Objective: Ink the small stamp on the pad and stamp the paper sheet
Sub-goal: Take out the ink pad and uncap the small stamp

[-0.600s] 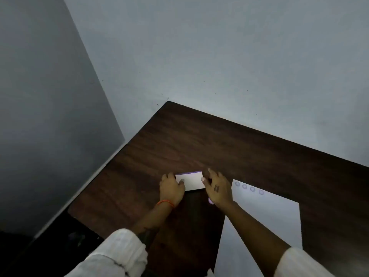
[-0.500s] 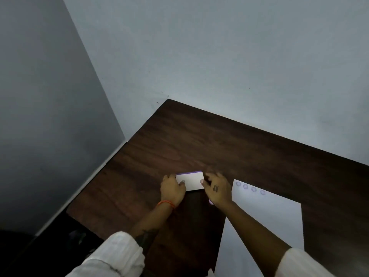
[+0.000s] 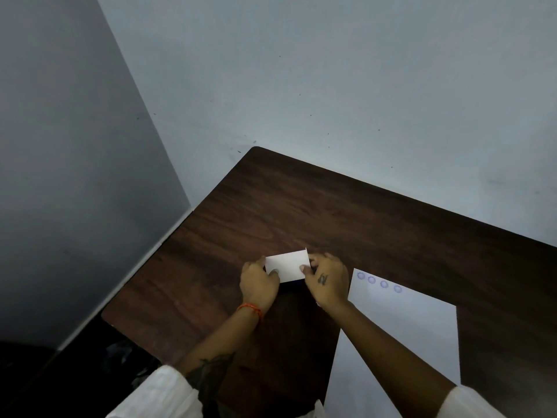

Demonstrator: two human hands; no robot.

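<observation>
**Both hands on the ink pad at the corner table**

A dark wood-grain table (image 3: 346,212) fills the lower middle of the view, its far rounded corner pushed toward the meeting of two plain walls: a pale blue-grey wall (image 3: 331,70) behind it and a darker grey wall (image 3: 60,146) on the left. A light skirting strip runs along the foot of the left wall, and the floor below the table's left edge is in deep shadow, too dark to read.

On the table near its middle sits the ink pad (image 3: 287,268), a small box with a white lid and a dark blue edge showing at its near side. The left hand (image 3: 259,285) grips the pad's left end, thumb pressed on the lid; an orange thread band (image 3: 250,309) circles that wrist. The right hand (image 3: 327,283), with a small dark mark on its back, pinches the pad's right end with its fingertips. Whether the lid is closed or lifting cannot be told.

The paper sheet (image 3: 401,342) lies flat just right of the right hand, running toward the near edge of the view under the right forearm. Four round purple stamp marks (image 3: 378,282) line its far edge. The small stamp itself cannot be made out. White sleeves (image 3: 162,393) show at the bottom of the view
</observation>
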